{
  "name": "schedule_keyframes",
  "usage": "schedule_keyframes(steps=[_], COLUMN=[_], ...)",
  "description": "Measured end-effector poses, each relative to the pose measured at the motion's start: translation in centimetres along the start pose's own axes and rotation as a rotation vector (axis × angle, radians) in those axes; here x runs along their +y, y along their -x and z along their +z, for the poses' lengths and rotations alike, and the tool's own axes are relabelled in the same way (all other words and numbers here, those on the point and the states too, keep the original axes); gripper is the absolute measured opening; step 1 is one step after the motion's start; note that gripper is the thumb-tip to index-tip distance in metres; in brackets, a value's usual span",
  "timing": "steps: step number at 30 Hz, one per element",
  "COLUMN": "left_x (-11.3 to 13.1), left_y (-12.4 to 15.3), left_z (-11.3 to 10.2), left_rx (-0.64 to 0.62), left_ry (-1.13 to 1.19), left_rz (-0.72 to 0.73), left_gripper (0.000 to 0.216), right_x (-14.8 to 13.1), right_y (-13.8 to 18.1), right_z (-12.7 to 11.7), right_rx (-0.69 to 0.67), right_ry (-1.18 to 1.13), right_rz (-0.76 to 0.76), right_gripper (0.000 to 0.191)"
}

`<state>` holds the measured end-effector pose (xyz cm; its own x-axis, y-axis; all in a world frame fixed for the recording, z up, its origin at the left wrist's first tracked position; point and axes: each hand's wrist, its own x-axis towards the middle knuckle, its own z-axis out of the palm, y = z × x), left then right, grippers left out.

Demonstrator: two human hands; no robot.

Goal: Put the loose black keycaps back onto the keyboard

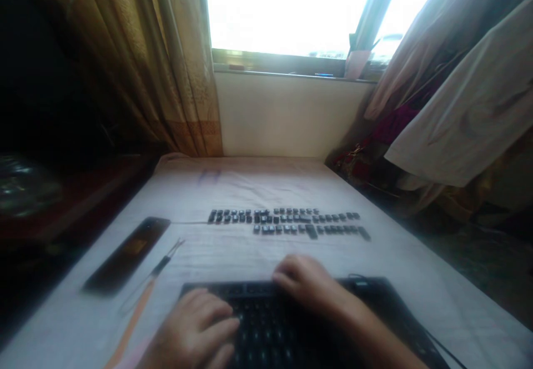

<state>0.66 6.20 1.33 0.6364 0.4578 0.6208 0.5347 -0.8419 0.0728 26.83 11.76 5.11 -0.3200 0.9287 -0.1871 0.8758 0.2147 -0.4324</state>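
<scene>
A black keyboard (270, 324) lies at the bottom of the view, many of its keys in shadow. My left hand (200, 330) covers its left edge, the fingers bent over onto the keys and the thumb hidden. Over the keyboard's far edge, my right hand (306, 280) is closed with its fingers curled down; whatever is between the fingertips is hidden and blurred. Beyond the keyboard, loose dark keycaps (287, 219) lie in rough rows on the pale cloth (233, 252). To the left rests a slim tool (144, 302) with an orange handle and thin forked wire ends.
A dark phone (129, 255) lies at the left side of the cloth-covered surface. The keyboard's cable (445, 347) runs off at lower right. A gold curtain (179, 69), a bright window (291, 14) and hanging clothes (462, 114) surround the far end.
</scene>
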Motion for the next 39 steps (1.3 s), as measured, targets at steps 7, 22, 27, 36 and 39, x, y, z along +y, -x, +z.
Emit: schedule_keyframes(steps=[7,22,27,36,39], left_x=[-0.2,0.7,1.1,3.2,3.9], left_y=[0.4,0.1,0.1,-1.0,-1.3], left_z=[0.9,-0.2,-0.4,-0.4,-0.2], left_rx=[0.031,-0.106,-0.119,-0.029,-0.042], left_ry=[0.019,0.076,0.106,0.036,0.030], left_rz=[-0.026,-0.111,-0.154,-0.146,-0.136], left_gripper=[0.026,0.027,0.026,0.020,0.019], right_x=[-0.4,-1.0,-1.5,-2.2,-2.5], right_y=[-5.7,-9.3,-6.0,3.5,3.7], right_z=[-0.8,0.7,0.2,1.9,3.0], right_rx=[0.242,0.280,0.266,0.006,-0.003], right_ry=[0.248,0.328,0.232,-0.248,-0.238], right_rz=[0.004,-0.103,-0.144,-0.142,-0.137], right_gripper=[0.025,0.017,0.017,0.013,0.014])
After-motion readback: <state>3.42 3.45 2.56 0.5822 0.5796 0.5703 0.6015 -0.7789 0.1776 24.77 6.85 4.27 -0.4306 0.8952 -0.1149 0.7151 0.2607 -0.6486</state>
